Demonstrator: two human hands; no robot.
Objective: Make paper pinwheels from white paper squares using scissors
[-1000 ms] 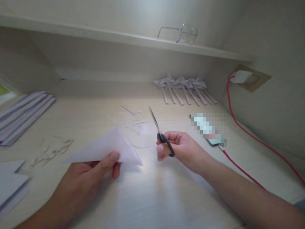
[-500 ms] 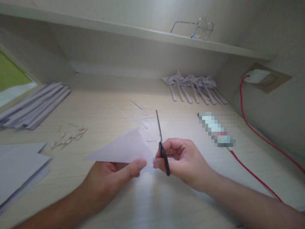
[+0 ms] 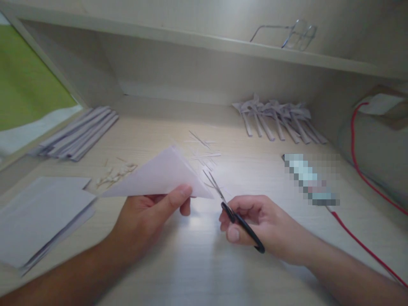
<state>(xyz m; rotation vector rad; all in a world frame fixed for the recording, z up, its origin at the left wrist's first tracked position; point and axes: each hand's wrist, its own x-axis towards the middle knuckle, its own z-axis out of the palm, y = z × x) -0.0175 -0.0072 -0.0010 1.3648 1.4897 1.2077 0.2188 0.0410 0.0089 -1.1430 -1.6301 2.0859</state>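
Observation:
My left hand [image 3: 149, 212] pinches a white paper folded into a triangle [image 3: 159, 176], held just above the desk with its long edge toward me. My right hand [image 3: 258, 221] grips black-handled scissors [image 3: 234, 212]. Their blades are slightly apart and point up-left at the paper's right corner. The blade tips sit right beside that corner; I cannot tell whether they touch it.
A stack of white sheets [image 3: 38, 216] lies at the left. Folded strips [image 3: 79, 131] lie behind it. Paper pinwheels [image 3: 277, 119] line the back right. Thin scraps [image 3: 200, 153] and small bits [image 3: 117, 172] litter the desk [image 3: 197, 263]. A phone [image 3: 310, 178] with a red cable [image 3: 363, 246] lies right. Glasses [image 3: 287, 34] rest on the shelf.
The view has swung left. My left hand raised the paper and the scissors tilted from upright to pointing up-left, their blades opening beside the paper's right corner.

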